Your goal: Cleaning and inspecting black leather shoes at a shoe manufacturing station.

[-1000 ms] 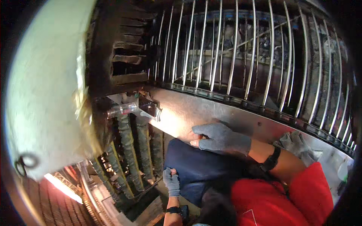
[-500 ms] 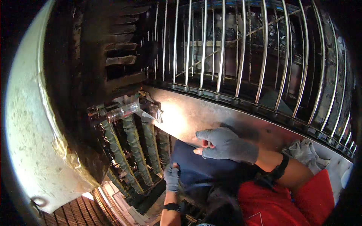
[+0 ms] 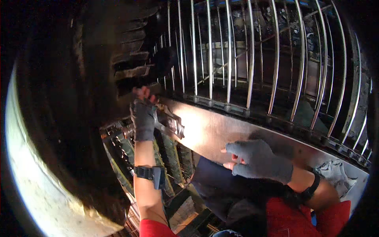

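Note:
My left hand [image 3: 144, 116], in a grey fingerless glove, reaches up at the far left end of a bare metal ledge [image 3: 213, 130]. Its fingers point upward, slightly apart and blurred, and nothing shows in them. Right beside it is a shiny metal fitting [image 3: 175, 125]; whether the hand touches it I cannot tell. Below that wrist hang several dark green, ribbed bundles [image 3: 171, 156] with yellowish edges. My right hand [image 3: 260, 160], gloved the same way, hovers at or rests on the ledge with fingers curled in and thumb slightly off. No object is visible in it.
Upright metal bars [image 3: 250, 59] stand in a row behind the ledge. Crumpled grey cloth [image 3: 335, 173] lies at the ledge's right end. A dark panel [image 3: 63, 118] fills the left, with a pale curved surface [image 3: 43, 189] at the rim. Dark blue fabric [image 3: 213, 177] is below the ledge.
My left hand has risen from low beside the blue fabric to the ledge's left end. My right hand appears lower and farther right, as the whole view has shifted.

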Action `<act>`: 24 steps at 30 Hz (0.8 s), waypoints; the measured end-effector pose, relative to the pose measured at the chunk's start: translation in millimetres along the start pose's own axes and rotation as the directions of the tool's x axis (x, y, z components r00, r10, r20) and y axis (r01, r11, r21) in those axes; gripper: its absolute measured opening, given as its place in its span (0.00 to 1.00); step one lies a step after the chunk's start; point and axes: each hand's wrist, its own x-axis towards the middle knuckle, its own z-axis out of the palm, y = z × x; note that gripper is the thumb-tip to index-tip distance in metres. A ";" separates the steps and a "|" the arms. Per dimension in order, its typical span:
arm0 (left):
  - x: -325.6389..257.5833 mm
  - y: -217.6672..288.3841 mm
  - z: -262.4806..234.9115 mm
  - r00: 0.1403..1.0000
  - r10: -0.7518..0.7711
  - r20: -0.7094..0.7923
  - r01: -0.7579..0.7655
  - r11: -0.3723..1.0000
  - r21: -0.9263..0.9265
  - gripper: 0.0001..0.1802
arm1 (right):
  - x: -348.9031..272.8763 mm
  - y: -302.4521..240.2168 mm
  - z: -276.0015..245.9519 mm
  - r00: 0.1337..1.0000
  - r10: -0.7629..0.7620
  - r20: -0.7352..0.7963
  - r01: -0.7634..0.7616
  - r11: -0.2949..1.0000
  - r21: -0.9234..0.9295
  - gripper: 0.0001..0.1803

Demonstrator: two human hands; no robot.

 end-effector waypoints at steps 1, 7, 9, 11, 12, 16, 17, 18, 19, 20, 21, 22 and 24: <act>20.4 6.6 -8.3 0.998 0.035 -0.052 -0.036 0.999 -0.020 0.28 | 2.6 -6.6 -0.8 1.000 -0.023 0.009 0.023 0.999 0.024 0.20; 75.7 35.5 48.2 0.964 -0.055 -0.259 0.090 0.988 0.129 0.28 | 2.8 -5.0 -13.9 1.000 -0.011 0.001 0.011 0.989 0.145 0.18; 72.0 48.7 29.5 0.978 -0.055 -0.202 0.091 0.981 0.170 0.29 | 5.4 -4.6 -13.9 0.999 0.030 0.025 -0.033 0.993 0.111 0.18; 50.6 80.3 -8.8 0.987 -0.050 -0.155 0.083 0.974 0.211 0.29 | 7.3 -3.7 -11.8 0.999 0.041 0.029 -0.044 0.993 0.109 0.18; 41.7 102.4 -24.8 0.989 -0.040 -0.140 0.073 0.969 0.237 0.29 | 8.3 -5.9 -10.2 0.998 0.041 0.040 -0.045 0.994 0.099 0.19; 48.7 135.9 -38.7 0.997 -0.029 -0.067 0.047 0.954 0.295 0.30 | 9.9 -9.5 -8.1 0.996 0.069 0.051 -0.075 0.990 0.118 0.20; 43.0 130.3 -33.0 0.999 -0.027 -0.045 0.040 0.952 0.302 0.30 | 10.6 -7.4 -8.0 0.996 0.067 0.050 -0.072 0.992 0.106 0.20; 45.5 126.0 -25.1 0.999 -0.025 -0.025 0.031 0.950 0.309 0.31 | 11.4 -5.7 -7.8 0.997 0.064 0.049 -0.068 0.993 0.094 0.20; 32.7 122.9 -20.1 1.000 -0.022 -0.002 0.022 0.950 0.312 0.31 | 11.9 -5.5 -8.5 0.997 0.063 0.053 -0.067 0.994 0.088 0.20; 36.2 121.9 -11.6 1.000 -0.016 0.016 0.011 0.948 0.319 0.31 | 11.1 -5.7 -6.3 0.998 0.048 0.037 -0.051 0.995 0.084 0.20; 24.7 123.7 -7.9 0.999 -0.009 0.032 -0.002 0.946 0.324 0.31 | 10.6 -6.5 -4.2 0.999 0.032 0.022 -0.033 0.996 0.078 0.21; 3.4 109.7 4.1 0.999 -0.012 0.053 -0.006 0.946 0.325 0.31 | 9.3 -4.7 -1.8 0.999 0.036 0.029 -0.038 0.997 0.073 0.21; -14.4 98.6 31.1 0.996 0.011 0.086 -0.039 0.945 0.326 0.32 | 8.8 -6.4 0.7 0.999 0.036 0.010 -0.036 0.998 0.057 0.21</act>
